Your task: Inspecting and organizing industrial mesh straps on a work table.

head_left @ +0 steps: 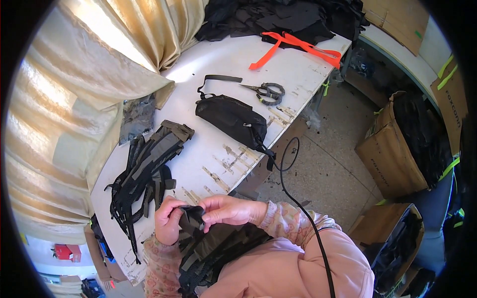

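Note:
Close in front of my body, my left hand [168, 221] and my right hand [229, 209] pinch one end of a dark grey fabric piece with black mesh [218, 245]. The rest of that piece hangs down over my lap. A small fold of it sticks up between my fingertips. Beyond my left hand, a bundle of similar grey and black mesh pieces [149, 169] lies on the white table [191, 151]. Farther off rests a black zipped pouch [231, 120] with a loose strap at its far end. Scissors with wrapped handles [271, 94] lie just past the pouch.
A bright orange strap [298, 45] and heaped black fabric [278, 20] cover the table's far end. Gold curtains [94, 89] drape along the left. A black cable [303, 211] runs past my right arm. Cardboard boxes [392, 154] of dark material stand at right.

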`<act>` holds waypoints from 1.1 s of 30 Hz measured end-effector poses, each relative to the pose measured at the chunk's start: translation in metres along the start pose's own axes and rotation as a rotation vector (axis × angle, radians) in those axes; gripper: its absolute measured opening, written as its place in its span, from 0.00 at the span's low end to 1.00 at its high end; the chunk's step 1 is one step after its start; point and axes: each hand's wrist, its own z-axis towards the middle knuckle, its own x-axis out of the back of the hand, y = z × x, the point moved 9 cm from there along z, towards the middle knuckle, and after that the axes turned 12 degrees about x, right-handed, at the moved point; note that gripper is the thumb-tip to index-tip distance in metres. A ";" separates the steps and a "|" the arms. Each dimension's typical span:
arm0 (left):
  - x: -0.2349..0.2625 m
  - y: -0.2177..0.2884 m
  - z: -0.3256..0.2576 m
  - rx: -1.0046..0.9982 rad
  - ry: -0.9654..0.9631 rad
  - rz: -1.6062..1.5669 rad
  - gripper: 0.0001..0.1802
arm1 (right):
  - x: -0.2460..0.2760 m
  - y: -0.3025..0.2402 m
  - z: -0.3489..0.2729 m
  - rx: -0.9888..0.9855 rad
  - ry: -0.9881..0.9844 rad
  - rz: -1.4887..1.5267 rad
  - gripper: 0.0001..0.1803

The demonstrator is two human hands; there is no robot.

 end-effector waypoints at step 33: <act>0.051 -0.150 -0.133 0.732 -0.750 0.663 0.24 | 0.069 -0.041 -0.077 -0.416 0.170 -1.374 0.16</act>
